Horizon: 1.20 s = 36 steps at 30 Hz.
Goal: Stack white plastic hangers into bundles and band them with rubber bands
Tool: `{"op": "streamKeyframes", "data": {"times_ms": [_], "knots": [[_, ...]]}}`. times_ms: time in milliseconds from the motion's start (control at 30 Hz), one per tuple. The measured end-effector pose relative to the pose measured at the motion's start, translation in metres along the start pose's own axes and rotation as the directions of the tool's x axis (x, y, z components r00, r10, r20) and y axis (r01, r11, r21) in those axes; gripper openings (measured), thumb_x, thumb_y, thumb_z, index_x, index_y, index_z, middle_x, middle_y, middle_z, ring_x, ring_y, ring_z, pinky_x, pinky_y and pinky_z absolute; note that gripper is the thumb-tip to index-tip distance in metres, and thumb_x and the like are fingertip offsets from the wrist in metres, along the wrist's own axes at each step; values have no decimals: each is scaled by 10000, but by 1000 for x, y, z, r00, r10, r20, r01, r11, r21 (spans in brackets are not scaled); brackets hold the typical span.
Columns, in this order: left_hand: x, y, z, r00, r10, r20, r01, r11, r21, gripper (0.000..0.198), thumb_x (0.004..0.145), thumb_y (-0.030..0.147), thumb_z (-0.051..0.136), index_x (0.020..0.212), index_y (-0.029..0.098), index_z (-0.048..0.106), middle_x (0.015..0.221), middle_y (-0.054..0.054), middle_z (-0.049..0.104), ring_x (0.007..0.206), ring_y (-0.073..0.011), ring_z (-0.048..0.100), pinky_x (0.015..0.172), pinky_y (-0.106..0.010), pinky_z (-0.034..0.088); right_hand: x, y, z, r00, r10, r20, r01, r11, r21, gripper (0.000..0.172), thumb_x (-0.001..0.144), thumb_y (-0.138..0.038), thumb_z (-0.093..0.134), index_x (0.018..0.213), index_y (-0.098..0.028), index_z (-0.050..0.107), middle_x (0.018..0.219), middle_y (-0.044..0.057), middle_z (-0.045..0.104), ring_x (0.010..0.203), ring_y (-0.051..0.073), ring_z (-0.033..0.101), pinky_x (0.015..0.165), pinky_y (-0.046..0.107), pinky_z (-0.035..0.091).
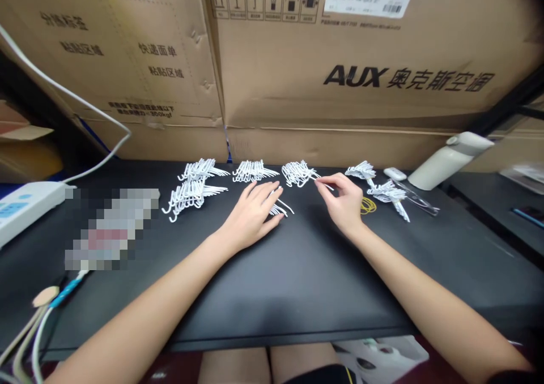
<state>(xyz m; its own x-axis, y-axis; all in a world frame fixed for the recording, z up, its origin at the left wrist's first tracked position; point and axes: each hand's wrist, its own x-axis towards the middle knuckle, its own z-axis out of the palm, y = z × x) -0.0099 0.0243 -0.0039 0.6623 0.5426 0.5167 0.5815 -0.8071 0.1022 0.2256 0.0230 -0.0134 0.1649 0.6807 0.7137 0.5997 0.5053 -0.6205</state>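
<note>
Several bundles of small white plastic hooks lie in a row at the back of the black table (pixel 297 271): a bundle (pixel 190 196) at the left, another bundle (pixel 252 171) in the middle, one (pixel 298 173) beside it. My left hand (pixel 253 211) rests flat, fingers stretched, over a few loose white hooks (pixel 280 207). My right hand (pixel 342 200) pinches one thin white hook (pixel 323 184) between thumb and forefinger, close to the middle-right bundle.
More hook bundles (pixel 385 191) and yellow rubber bands (pixel 368 205) lie right of my right hand. A white bottle (pixel 446 158) lies on its side at the far right. Cardboard boxes (pixel 340 61) wall off the back. A white power strip (pixel 25 205) and cables sit at the left.
</note>
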Motion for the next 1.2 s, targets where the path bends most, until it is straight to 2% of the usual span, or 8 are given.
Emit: {"op": "streamKeyframes", "data": {"times_ms": [100,167,300,367,433,600,900,1200], "knots": [[0,7,-4,994,-43,-98,20,974,-224,570,896,341,496,1398,104,370,1397,-180,471,1280,-260,453,1095,-442,332,-14,-27,7,982,-182,-49,185,978,90,88,808,-151,638,831,-217,692,774,33,666,729,175,614,675,341,518],[0,12,-5,982,-158,-100,95,881,-463,578,898,354,487,1416,142,347,1369,-163,503,1180,-242,546,995,-392,451,-22,-39,11,958,-286,8,282,949,143,144,797,-115,647,857,-236,694,754,25,670,709,173,613,646,342,523],[5,17,-6,902,-410,137,310,394,-865,552,858,457,511,1307,136,485,1214,-158,612,797,-201,686,583,-279,559,-28,-46,13,936,-348,51,333,922,197,181,792,-86,645,871,-241,695,751,26,685,701,172,620,634,344,534],[8,18,-8,863,-440,250,350,162,-923,581,810,487,566,1261,126,514,1229,-171,598,778,-212,690,522,-270,553,-27,-45,12,936,-350,27,339,922,189,176,789,-89,650,868,-238,698,746,26,686,695,172,621,631,345,533],[12,18,-11,835,-450,317,370,32,-929,576,769,460,633,1230,130,530,1234,-167,598,809,-220,694,559,-279,570,-26,-44,11,931,-365,9,358,915,185,178,786,-82,652,872,-231,698,748,29,688,693,171,624,632,343,532],[14,16,-19,771,-479,419,458,-40,-888,462,699,351,750,1078,121,619,1027,-111,694,786,-193,701,684,-284,572,-24,-45,11,901,-434,2,425,885,192,197,776,-39,641,868,-207,685,761,42,706,704,174,638,635,346,536],[12,8,-22,737,-364,570,552,-164,-818,263,735,333,732,912,143,689,963,-72,679,857,-187,672,689,-271,551,-24,-45,12,905,-424,-20,419,884,206,157,764,-51,660,792,-205,650,743,44,710,699,184,658,622,356,554],[12,8,-25,727,-388,566,603,-33,-797,322,660,244,791,914,148,619,1033,-90,680,919,-212,665,717,-295,550,-21,-39,9,920,-379,93,357,913,196,159,774,-146,685,921,-205,679,800,55,722,722,177,642,654,334,547]]}}
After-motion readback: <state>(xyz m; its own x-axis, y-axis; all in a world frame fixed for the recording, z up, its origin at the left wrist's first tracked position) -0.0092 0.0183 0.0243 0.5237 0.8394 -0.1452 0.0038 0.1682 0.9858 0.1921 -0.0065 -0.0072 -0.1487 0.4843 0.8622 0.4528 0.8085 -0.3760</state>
